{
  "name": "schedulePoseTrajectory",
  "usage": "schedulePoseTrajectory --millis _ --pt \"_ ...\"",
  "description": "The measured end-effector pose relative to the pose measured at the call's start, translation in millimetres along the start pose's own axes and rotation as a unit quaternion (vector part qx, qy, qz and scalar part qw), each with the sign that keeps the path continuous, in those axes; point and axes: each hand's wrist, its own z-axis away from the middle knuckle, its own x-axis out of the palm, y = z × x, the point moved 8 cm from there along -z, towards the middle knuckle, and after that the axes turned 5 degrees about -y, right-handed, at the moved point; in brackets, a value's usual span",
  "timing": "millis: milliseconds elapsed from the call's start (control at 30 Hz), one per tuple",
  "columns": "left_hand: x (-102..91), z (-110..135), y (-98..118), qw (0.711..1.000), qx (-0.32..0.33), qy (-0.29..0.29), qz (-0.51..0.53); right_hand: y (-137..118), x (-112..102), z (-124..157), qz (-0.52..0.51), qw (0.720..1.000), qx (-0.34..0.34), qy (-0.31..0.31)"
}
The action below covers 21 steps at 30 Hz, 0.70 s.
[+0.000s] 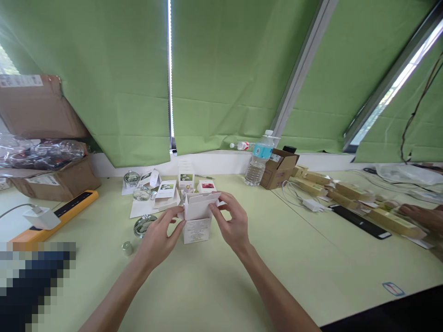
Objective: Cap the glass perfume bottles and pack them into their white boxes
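A small white carton with printed text on its near side stands on the table in front of me, its top flap raised. The fingers of my left hand pinch the flap's left edge. At the flap's right edge, my right hand grips between thumb and fingers. Just left of my left hand lies a round glass bottle, partly covered by the hand. A small silvery-green cap sits nearer to me. What is inside the carton is hidden behind the flap.
Behind are white boxes with pictures and another round glass bottle. An orange power strip and a cardboard box stand left. Rightward are a water bottle, a brown carton, yellowish boxes and another person's hand.
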Motion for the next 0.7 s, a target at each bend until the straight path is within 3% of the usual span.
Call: schedulePoseTrajectory --millis 367,533,700 --pt "8.2 1 -1 0.999 -0.016 -0.01 0.034 -6 1 -1 0.017 1.0 -0.002 -0.022" --pt "8.4 0 -2 0.998 -0.008 -0.003 0.066 -13 -2 -1 0.042 0.998 -0.042 -0.003" --pt "3.6 -1 -8 0.999 -0.027 0.017 0.029 -13 -3 1 0.056 0.997 -0.06 -0.007"
